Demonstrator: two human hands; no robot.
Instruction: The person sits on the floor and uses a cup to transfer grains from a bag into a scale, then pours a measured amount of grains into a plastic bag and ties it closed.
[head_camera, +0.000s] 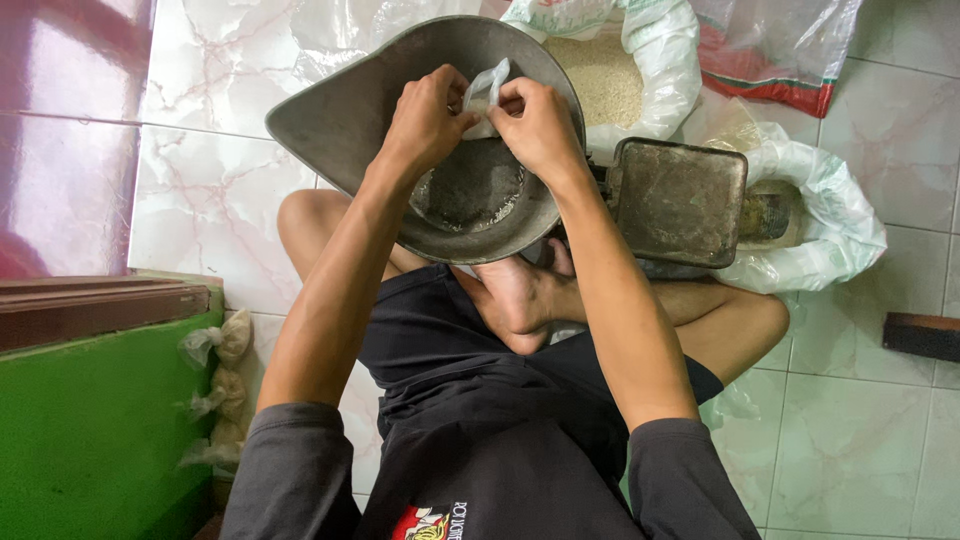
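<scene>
I sit cross-legged on a tiled floor, looking down. My left hand (425, 120) and my right hand (540, 125) are both pinched on the top of a small clear plastic bag (487, 88) holding pale grain. The bag sits over a large grey metal scale pan (340, 110), whose bowl holds a few scattered grains. The bag's lower part is hidden behind my fingers.
A flat metal scale platform (680, 200) lies right of the pan. Behind it stand an open white sack of pale grain (610, 80) and a second white sack (830, 220). Several filled small bags (225, 345) lie beside a green box (90, 430) at left.
</scene>
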